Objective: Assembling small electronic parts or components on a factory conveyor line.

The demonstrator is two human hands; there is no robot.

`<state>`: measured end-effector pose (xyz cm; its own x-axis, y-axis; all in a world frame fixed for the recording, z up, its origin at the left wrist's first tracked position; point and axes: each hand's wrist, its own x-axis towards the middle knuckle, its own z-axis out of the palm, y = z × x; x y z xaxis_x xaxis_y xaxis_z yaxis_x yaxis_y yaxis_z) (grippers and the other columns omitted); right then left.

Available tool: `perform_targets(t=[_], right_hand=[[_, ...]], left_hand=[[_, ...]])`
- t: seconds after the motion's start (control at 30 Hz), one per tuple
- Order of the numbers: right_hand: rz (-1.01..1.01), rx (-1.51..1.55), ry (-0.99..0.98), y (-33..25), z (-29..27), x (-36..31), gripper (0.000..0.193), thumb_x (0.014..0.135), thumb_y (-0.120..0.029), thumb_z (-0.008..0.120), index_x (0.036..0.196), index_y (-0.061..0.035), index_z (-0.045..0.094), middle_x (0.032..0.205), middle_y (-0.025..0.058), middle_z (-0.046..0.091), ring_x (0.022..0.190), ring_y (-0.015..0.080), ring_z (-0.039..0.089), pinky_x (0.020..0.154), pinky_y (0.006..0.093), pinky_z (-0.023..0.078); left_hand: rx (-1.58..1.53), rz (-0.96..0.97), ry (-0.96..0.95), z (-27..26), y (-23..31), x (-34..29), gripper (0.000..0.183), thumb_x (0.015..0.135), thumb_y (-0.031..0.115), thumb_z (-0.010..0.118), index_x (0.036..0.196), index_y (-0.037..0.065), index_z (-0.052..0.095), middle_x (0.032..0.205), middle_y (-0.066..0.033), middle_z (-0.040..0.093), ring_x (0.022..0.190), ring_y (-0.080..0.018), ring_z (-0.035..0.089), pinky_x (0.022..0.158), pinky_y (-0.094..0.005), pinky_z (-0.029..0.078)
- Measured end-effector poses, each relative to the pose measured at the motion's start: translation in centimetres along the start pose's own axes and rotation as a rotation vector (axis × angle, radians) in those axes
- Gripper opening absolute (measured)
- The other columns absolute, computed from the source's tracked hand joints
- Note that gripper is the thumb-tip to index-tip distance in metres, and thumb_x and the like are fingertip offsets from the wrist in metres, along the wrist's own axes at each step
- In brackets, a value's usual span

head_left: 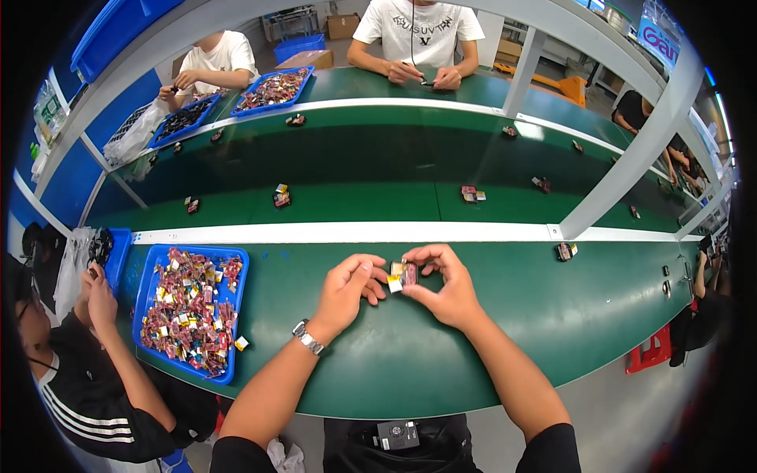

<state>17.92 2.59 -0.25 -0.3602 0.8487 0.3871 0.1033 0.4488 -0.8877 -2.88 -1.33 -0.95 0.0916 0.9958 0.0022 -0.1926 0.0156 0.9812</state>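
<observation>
Both hands pinch small component [403, 273] between left hand [347, 288] and right hand [445, 285] fingertips; likely light, rigid, best edge-held.

Both hands meet over the table's [489, 347] middle around a small part [403, 274], a tray [150, 272] of parts to their left, the conveyor belt [355, 201] behind.

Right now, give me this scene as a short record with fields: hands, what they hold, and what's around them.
left hand: fingertips touching the small part
right hand: pinching the small part
small part: dark, with a yellow tab, held above the green bench
blue tray: on the person's left, heaped with small red and yellow parts
wristwatch: on the left wrist
conveyor belt: carries scattered small parts
</observation>
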Motion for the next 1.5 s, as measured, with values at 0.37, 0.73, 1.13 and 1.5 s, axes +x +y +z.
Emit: perform_targets(t=[0.37,0.73,1.13,1.5], right_hand=[[-0.169,-0.072,-0.182,-2.0,-0.6,0.5,0.034,0.076,-0.005,0.078,0.106,-0.0067,0.062,0.111,0.007,0.066,0.093,0.0224,0.061,0.079,0.0328,0.051],[-0.144,-0.435,0.057,-2.2,1.8,-0.1,0.03,0.074,-0.006,0.079,0.1,-0.0019,0.063,0.098,0.0092,0.06,0.08,0.0215,0.064,0.066,0.0302,0.055],[-0.316,-0.49,-0.063,-2.8,0.6,0.2,0.028,0.075,-0.002,0.076,0.101,-0.0074,0.068,0.105,0.0064,0.06,0.083,0.0213,0.064,0.069,0.0321,0.056],[-0.282,-0.521,-0.17,-2.8,-0.2,0.5,0.03,0.074,-0.002,0.077,0.102,-0.0098,0.068,0.112,0.0062,0.058,0.095,0.0261,0.061,0.075,0.0347,0.055]], left_hand=[[-0.158,-0.181,-0.273,-0.4,0.9,-0.5,0.037,0.103,0.019,0.048,0.131,-0.005,0.051,0.109,-0.0102,0.064,0.09,-0.0143,0.064,0.077,-0.028,0.056],[-0.217,-0.161,-0.256,0.7,1.7,-0.4,0.041,0.1,0.011,0.054,0.137,0.0,0.044,0.126,-0.0144,0.057,0.113,-0.0217,0.06,0.096,-0.0394,0.055],[-0.277,-0.168,-0.177,0.7,1.3,-0.6,0.038,0.098,0.003,0.051,0.135,0.002,0.042,0.124,-0.0149,0.059,0.114,-0.0224,0.061,0.099,-0.0388,0.054],[-0.152,-0.131,-0.208,1.0,1.3,-0.5,0.04,0.097,-0.006,0.041,0.137,0.001,0.043,0.129,-0.0156,0.056,0.115,-0.0195,0.059,0.099,-0.0341,0.052]])
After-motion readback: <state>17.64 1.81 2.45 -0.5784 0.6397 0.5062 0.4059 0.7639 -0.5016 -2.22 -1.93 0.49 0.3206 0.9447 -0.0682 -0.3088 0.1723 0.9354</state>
